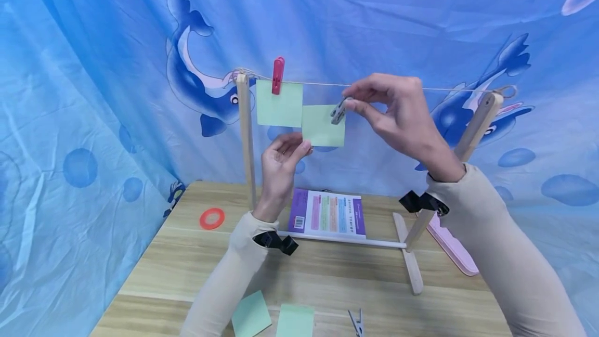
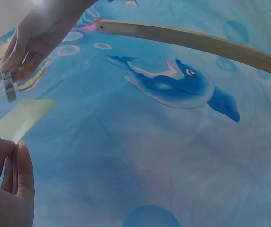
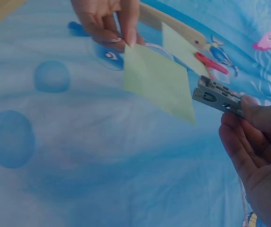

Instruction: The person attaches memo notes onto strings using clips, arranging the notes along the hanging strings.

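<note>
My left hand (image 1: pixel 281 163) pinches a pale green paper note (image 1: pixel 320 131) by its lower left corner, holding it just under the string (image 1: pixel 318 84). In my right hand (image 1: pixel 398 111) a grey clothespin (image 1: pixel 338 111) is gripped between thumb and fingers. Its nose points down and overlaps the note's upper right in the head view; the right wrist view shows the clothespin (image 3: pixel 218 96) close beside the note's edge (image 3: pixel 159 82). To the left, another green note (image 1: pixel 280 111) hangs from the string under a red clothespin (image 1: pixel 278 75).
Two wooden posts (image 1: pixel 245 134) hold the string, joined below by a white bar (image 1: pixel 346 241). Behind the bar lies a purple and white book (image 1: pixel 327 214). Around it are a red tape ring (image 1: pixel 212 219), a pink case (image 1: pixel 454 248), loose green notes (image 1: pixel 251 314) and another grey clothespin (image 1: pixel 357 322).
</note>
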Demonstrator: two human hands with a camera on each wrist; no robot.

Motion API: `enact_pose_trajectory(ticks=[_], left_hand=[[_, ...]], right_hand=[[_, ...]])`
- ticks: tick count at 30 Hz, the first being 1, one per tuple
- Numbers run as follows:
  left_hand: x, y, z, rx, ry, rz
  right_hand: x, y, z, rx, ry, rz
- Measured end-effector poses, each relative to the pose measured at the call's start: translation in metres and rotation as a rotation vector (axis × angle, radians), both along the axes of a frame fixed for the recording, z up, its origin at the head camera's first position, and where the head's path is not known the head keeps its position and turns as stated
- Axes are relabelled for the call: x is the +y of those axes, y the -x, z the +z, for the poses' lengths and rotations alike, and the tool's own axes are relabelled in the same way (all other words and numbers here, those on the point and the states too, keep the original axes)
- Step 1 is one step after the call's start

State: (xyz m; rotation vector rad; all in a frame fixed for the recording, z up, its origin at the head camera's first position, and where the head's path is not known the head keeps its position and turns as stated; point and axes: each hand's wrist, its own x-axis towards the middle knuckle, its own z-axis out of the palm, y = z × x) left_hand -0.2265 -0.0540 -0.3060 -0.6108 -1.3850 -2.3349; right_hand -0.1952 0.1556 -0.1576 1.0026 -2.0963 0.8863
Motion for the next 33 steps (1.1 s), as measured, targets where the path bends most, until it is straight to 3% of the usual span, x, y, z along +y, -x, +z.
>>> enact_pose_trajectory(ticks=[7,16,25,33], left_hand=[[0.006,0.0,0.009,0.011,-0.044,-0.033],[0.008,0.001,0.016,-0.025,-0.118,-0.07],[0.011,0.0,0.02,-0.017,-0.169,-0.086],[0.012,0.0,0.024,0.023,-0.153,-0.1]], right_hand=[[-0.006,0.005,0.024,-0.005,0.06,-0.016],[-0.009,0.017,0.044,0.014,0.087,-0.06],[-0.016,0.02,0.047,-0.023,-0.024,-0.076],[-0.022,0.023,0.046,-0.048,-0.092,-0.085]])
